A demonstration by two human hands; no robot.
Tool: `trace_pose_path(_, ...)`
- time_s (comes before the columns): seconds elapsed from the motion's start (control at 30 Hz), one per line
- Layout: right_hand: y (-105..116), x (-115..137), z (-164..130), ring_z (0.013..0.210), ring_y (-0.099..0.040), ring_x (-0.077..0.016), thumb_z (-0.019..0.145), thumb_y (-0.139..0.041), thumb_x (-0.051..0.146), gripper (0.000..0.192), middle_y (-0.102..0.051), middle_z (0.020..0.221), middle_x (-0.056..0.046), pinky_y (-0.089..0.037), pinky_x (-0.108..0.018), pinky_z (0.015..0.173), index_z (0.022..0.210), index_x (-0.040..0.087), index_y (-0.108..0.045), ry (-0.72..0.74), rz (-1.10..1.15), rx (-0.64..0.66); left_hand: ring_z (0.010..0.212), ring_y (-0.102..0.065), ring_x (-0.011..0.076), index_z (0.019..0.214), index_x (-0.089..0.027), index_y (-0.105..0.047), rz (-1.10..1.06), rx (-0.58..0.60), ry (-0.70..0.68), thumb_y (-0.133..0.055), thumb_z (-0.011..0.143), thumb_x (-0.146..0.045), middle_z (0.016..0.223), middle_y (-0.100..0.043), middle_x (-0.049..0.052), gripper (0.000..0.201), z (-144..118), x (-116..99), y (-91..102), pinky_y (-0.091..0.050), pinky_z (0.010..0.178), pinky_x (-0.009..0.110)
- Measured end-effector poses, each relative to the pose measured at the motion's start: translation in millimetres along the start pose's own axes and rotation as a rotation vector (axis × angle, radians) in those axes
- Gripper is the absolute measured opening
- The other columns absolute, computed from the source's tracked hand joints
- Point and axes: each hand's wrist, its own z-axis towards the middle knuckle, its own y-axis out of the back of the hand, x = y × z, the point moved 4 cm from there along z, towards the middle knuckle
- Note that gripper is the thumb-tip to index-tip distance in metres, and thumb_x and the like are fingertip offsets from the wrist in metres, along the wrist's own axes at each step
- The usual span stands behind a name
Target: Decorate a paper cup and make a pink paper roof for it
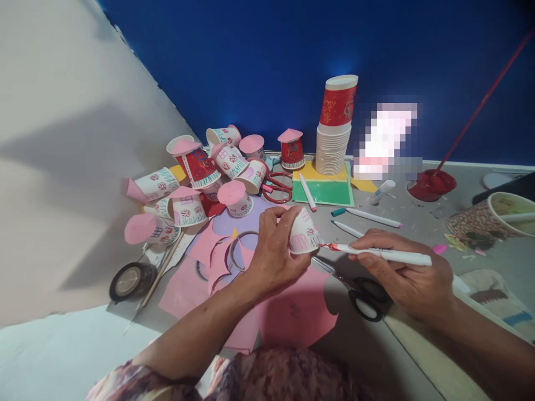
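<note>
Head view: nearest, pink paper sheets (292, 314) and black-handled scissors (363, 295) are seen on the table. Just above them, a small paper cup (304, 233) is gripped on its side by the curled left hand (273, 253), while a white marker (382, 255) is pinched in the right hand (407, 275), its red tip touching the cup's rim. Farther back, decorated cups (196, 172) are heaped, and a cup stack (334, 131) stands before the blue wall (267, 55).

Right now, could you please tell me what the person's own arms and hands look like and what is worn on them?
Both forearms are bare. The left hand and right hand wear no gloves, and no rings or watch can be seen. Near the bottom edge, a patterned sleeve in mottled pink, brown and cream covers the left upper arm.
</note>
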Motion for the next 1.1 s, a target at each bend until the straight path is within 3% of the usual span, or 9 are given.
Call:
trace_pose_path(0.37, -2.8, 0.8, 1.7, 0.077, -0.078, -0.0179, 0.096, -0.067, 0.02, 0.01, -0.081, 0.089, -0.003, -0.061, -0.025, 0.072, 0.098, 0.024, -0.076, 0.036, -0.011, 0.033, 0.125, -0.048, 0.0324, 0.144, -0.025, -0.043, -0.013, -0.014, -0.015, -0.076, 0.076, -0.017, 0.128, -0.045, 0.013, 0.076, -1.5, -0.9, -1.0, -0.047, 0.107, 0.054)
trace_pose_path(0.7, 4.5, -7.4, 0.2, 0.066, -0.077, -0.0193, 0.097, -0.068, 0.026, 0.007, -0.08, 0.081, -0.001, -0.061, -0.028, 0.065, 0.096, 0.027, -0.075, -0.092, -0.013, -0.032, 0.129, -0.049, 0.0315, 0.145, -0.027, -0.04, -0.083, 0.002, -0.031, -0.071, 0.077, -0.01, 0.134, -0.048, 0.013, 0.076, -0.2, -0.2, 0.1, -0.048, 0.109, 0.053)
trace_pose_path(0.93, 3.0, -6.5, 10.6, 0.074, -0.077, -0.0202, 0.096, -0.067, 0.018, 0.011, -0.082, 0.086, -0.004, -0.061, -0.031, 0.071, 0.099, 0.024, -0.075, 0.153, -0.125, -0.067, 0.128, -0.051, 0.0313, 0.145, -0.026, -0.042, -0.029, -0.102, -0.031, -0.068, 0.078, -0.007, 0.134, -0.051, 0.013, 0.074, 2.0, -0.6, 6.3, -0.048, 0.109, 0.055)
trace_pose_path(1.0, 0.2, -10.9, 11.8, 0.079, -0.076, -0.02, 0.096, -0.067, 0.017, 0.013, -0.081, 0.09, -0.005, -0.06, -0.032, 0.075, 0.105, 0.024, -0.075, 0.198, -0.156, 0.005, 0.126, -0.052, 0.0308, 0.144, -0.027, -0.044, -0.022, -0.136, -0.011, -0.071, 0.082, -0.01, 0.133, -0.052, 0.013, 0.069, 3.1, 0.4, 8.1, -0.049, 0.108, 0.055)
trace_pose_path(1.1, -7.4, -20.0, 11.2, 0.094, -0.075, -0.0224, 0.095, -0.064, 0.013, 0.026, -0.079, 0.103, -0.009, -0.06, -0.035, 0.083, 0.115, 0.024, -0.075, 0.178, -0.207, 0.283, 0.124, -0.053, 0.0313, 0.141, -0.029, -0.046, -0.018, -0.172, 0.009, -0.077, 0.083, -0.018, 0.132, -0.052, 0.012, 0.067, 4.6, 2.3, 10.3, -0.052, 0.105, 0.055)
